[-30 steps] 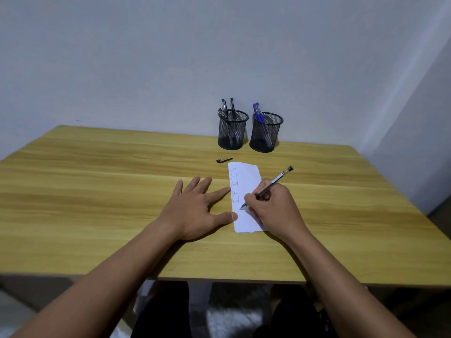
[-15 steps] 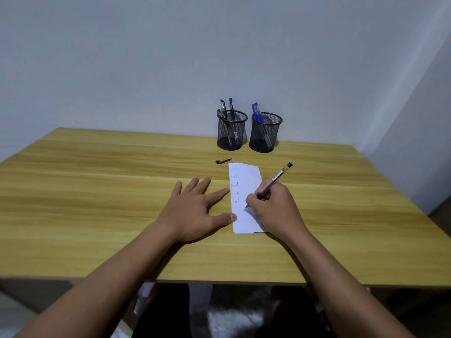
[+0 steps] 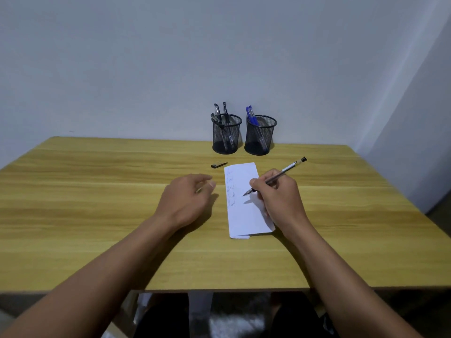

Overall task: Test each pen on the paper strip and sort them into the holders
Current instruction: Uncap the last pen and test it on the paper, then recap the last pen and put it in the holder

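Observation:
A white paper strip (image 3: 241, 215) lies on the wooden table (image 3: 97, 191), with several scribbled lines down its left side. My right hand (image 3: 280, 198) grips an uncapped black pen (image 3: 280, 175), its tip lifted just above the strip. My left hand (image 3: 185, 198) hovers left of the strip, blurred, fingers loosely curled and holding nothing. A black pen cap (image 3: 219, 164) lies above the strip's top left corner. Two black mesh holders stand by the wall: the left holder (image 3: 226, 140) has three black pens, the right holder (image 3: 260, 141) has blue pens.
A pale wall rises right behind the holders. The table's front edge (image 3: 219, 290) runs near my body, and its right edge slopes off toward a wall corner. My forearms cross the near half of the table.
My left hand has lifted off the strip's left edge and pulled back leftward, fingers curling. The right hand has raised the pen tip off the paper.

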### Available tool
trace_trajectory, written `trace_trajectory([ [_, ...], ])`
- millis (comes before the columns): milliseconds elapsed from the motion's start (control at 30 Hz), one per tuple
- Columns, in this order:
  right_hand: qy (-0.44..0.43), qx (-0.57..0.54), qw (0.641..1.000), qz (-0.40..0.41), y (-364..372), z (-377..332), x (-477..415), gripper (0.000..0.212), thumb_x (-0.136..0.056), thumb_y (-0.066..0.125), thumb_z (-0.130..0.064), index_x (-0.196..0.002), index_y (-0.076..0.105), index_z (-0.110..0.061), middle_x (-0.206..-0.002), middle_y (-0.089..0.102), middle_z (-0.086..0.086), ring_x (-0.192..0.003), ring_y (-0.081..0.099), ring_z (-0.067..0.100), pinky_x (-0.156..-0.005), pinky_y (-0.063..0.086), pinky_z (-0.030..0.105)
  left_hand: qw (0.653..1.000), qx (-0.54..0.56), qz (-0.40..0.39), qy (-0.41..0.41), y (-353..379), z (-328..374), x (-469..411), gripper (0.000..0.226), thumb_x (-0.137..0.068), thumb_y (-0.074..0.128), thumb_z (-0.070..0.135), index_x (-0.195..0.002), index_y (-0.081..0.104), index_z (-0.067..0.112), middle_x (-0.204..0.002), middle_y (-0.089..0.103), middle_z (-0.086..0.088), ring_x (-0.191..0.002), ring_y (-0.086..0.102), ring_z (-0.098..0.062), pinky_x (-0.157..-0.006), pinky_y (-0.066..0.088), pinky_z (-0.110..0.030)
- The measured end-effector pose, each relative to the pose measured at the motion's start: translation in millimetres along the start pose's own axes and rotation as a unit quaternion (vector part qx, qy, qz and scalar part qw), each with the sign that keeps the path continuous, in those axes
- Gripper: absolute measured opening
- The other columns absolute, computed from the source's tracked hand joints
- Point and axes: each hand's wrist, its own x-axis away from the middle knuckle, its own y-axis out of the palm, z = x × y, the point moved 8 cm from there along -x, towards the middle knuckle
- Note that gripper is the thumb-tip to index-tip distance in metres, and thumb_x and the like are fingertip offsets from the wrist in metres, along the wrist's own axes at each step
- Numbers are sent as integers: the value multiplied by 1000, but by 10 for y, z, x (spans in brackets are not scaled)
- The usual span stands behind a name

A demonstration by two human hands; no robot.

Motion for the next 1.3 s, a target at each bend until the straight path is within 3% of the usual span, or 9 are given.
trace_trajectory([
  [67,-5,-6,1000,2,-22,-87,-69,20,-89,74,-22,-81,66,-5,-60,59,-1,-55,50,13,-57,42,32,999,24,28,-19,-7,-26,-211,37,-96,54,42,-128,65,26,-124,69,7,-110,64,-14,-97,48,-33],
  [233,18,-70,997,-24,-14,-222,-225,14,-91,73,-16,-79,71,-10,-63,61,1,-55,55,10,-47,47,23,998,-36,35,-40,97,-92,-715,41,-97,54,31,-136,59,19,-131,65,-2,-117,61,-25,-100,48,-38],
  [433,66,-151,986,-5,-39,-106,-416,14,-94,65,-10,-84,73,-4,-69,64,6,-64,59,14,-51,50,26,990,-125,45,-45,172,-137,-989,27,-93,60,43,-106,77,26,-107,75,-3,-108,63,-29,-89,50,-38],
  [533,69,-168,983,-6,-17,-55,-464,12,-94,69,-12,-85,74,-6,-71,69,6,-64,62,13,-54,51,26,989,-132,54,-32,213,-136,-1021,19,-93,63,37,-101,77,27,-102,76,-1,-106,62,-27,-89,48,-39],
  [733,75,-197,977,-1,-50,-70,-582,6,-90,76,-16,-89,76,-11,-90,74,9,-79,70,16,-59,59,27,991,94,90,-32,22,-70,-921,6,-86,73,23,-89,76,19,-79,72,2,-71,64,-10,-62,45,-17],
  [800,73,-217,974,2,-66,-129,-604,4,-90,75,-12,-86,75,-12,-85,74,6,-81,72,16,-62,61,27,978,193,77,-27,-42,2,-826,4,-85,75,21,-89,76,19,-80,73,0,-63,63,-8,-55,49,-18],
  [900,70,-236,969,-3,-63,-247,-609,4,-90,75,-10,-87,74,-12,-77,75,2,-83,74,18,-67,63,28,965,261,37,16,-126,184,-722,9,-85,77,18,-94,78,19,-87,77,2,-76,69,-6,-67,53,-23],
  [1033,67,-275,959,-14,-41,-379,-586,3,-90,74,-7,-88,72,-9,-80,76,9,-82,75,24,-74,65,30,955,291,18,47,-239,411,-655,12,-86,75,15,-98,79,18,-88,78,1,-80,69,-10,-83,58,-35],
  [1300,52,-293,954,-38,-144,-584,-463,10,-92,70,-5,-84,69,-12,-78,76,7,-82,76,22,-85,62,35,943,326,5,63,-327,693,-535,13,-89,72,8,-99,79,14,-90,78,-7,-78,69,-13,-83,60,-38],
])
